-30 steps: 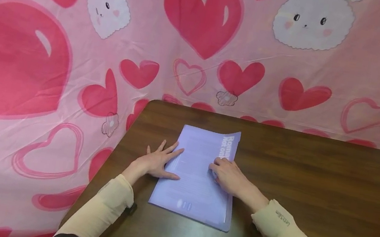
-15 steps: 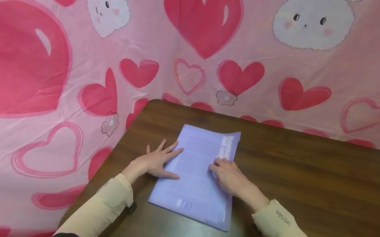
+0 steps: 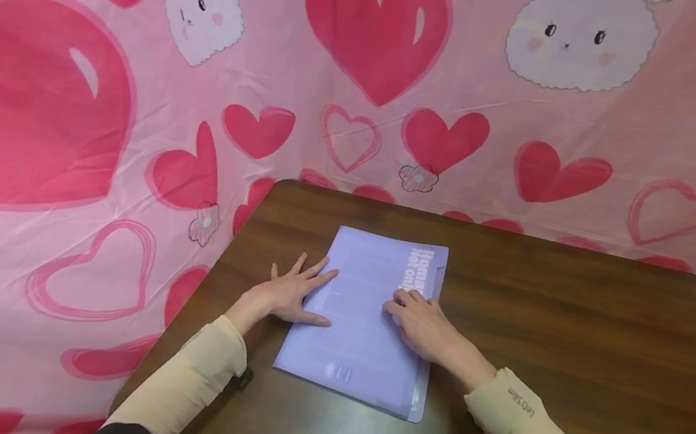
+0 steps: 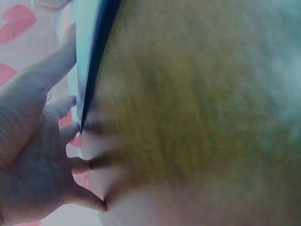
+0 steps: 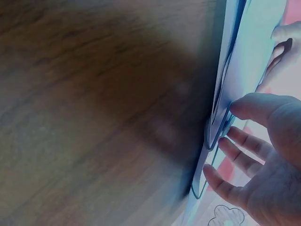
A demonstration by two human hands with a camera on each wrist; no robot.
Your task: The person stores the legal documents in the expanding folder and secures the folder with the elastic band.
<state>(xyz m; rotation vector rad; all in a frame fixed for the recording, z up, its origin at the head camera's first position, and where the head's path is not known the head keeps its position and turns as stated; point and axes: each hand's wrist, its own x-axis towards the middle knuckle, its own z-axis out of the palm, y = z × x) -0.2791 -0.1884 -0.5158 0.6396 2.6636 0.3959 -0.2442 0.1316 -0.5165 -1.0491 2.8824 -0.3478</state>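
Note:
A lilac plastic file folder with white lettering on its upper right lies flat, its long side running away from me. My left hand spreads its fingers across the folder's left edge, the thumb and a fingertip on the cover. In the left wrist view, the other fingers of that hand reach down to the tabletop. My right hand rests on the right part of the cover with bent fingers. In the right wrist view its thumb and fingertips touch the folder near its layered edge, where sheets show.
The brown wooden table extends well to the right of the folder. Behind it and at the left hangs a pink cloth printed with hearts and rabbits. Rolled beige sleeves cover both forearms.
The folder's upper right corner, raised before, now lies flat, and its right margin shows wider. Both hands stay in nearly the same place.

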